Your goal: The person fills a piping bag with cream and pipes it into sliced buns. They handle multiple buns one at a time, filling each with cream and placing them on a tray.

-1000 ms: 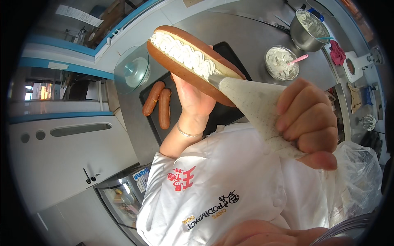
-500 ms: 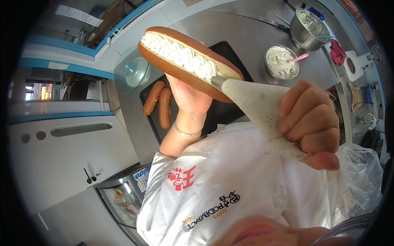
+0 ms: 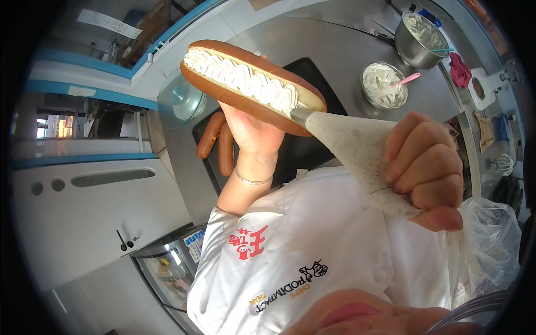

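Observation:
A long split bread roll [image 3: 226,90] with a brown crust rests tilted across my left hand [image 3: 252,131], which grips it from below; most of its fingers are hidden behind the roll. White cream [image 3: 245,78] fills the split in a ridged row from the far left end toward the right end. My right hand [image 3: 427,162] is closed around the gathered end of a speckled, pale piping bag [image 3: 349,142]. The bag's metal nozzle [image 3: 301,115] touches the cream near the roll's right end. Below, two brown rolls [image 3: 210,135] lie on a black baking tray [image 3: 312,151].
A glass bowl of cream [image 3: 379,92] with a pink spatula [image 3: 410,78] stands on the metal worktop [image 3: 329,47]. Behind it is a steel mixing bowl [image 3: 421,47]. An empty-looking glass bowl [image 3: 181,100] sits left of the tray. A clear plastic bag [image 3: 491,240] hangs at the right.
The roll in my left hand has shifted slightly left. The nozzle has moved a little closer to the roll's right end, and the cream row reaches slightly further along the split.

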Demonstrator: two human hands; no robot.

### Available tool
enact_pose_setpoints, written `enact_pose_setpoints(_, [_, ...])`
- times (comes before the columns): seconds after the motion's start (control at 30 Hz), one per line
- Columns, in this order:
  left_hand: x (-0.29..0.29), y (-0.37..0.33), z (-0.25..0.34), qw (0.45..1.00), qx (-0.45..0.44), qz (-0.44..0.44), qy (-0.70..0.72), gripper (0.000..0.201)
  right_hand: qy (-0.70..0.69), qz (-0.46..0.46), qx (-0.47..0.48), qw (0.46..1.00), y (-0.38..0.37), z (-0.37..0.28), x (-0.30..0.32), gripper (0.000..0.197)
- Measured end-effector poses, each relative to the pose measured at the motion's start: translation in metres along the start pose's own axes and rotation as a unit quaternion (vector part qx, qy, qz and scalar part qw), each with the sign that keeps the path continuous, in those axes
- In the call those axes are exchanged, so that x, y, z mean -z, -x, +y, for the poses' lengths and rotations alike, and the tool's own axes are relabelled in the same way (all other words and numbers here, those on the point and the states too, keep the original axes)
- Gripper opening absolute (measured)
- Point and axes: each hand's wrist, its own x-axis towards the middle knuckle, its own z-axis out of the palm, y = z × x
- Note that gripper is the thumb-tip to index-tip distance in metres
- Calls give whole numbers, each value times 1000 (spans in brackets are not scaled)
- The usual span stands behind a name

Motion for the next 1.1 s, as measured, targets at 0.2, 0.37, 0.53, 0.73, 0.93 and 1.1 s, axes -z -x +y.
enact_pose_setpoints(0.2, [1, -1, 3, 999, 13, -15, 33, 50, 16, 25, -9, 1000, -2, 1, 6, 54])
enact_pose_setpoints(0.37, [3, -3, 8, 1000, 2, -11, 21, 48, -13, -4, -10, 1000, 0, -2, 7, 54])
enact_pose_setpoints(0.53, [4, -4, 11, 1000, 2, -20, 23, 48, 27, -5, -19, 999, 0, -1, 7, 55])
enact_pose_setpoints(0.73, [5, -7, 14, 997, 26, -42, 61, 48, 38, -5, -28, 999, -1, -2, 11, 55])
enact_pose_setpoints(0.93, [3, -7, 16, 992, 50, -56, 100, 49, -11, -4, -14, 1000, 3, -4, 9, 54])
enact_pose_setpoints(1.1, [5, -8, 17, 989, 69, -62, 115, 52, 22, 4, -28, 999, 2, -4, 12, 53])
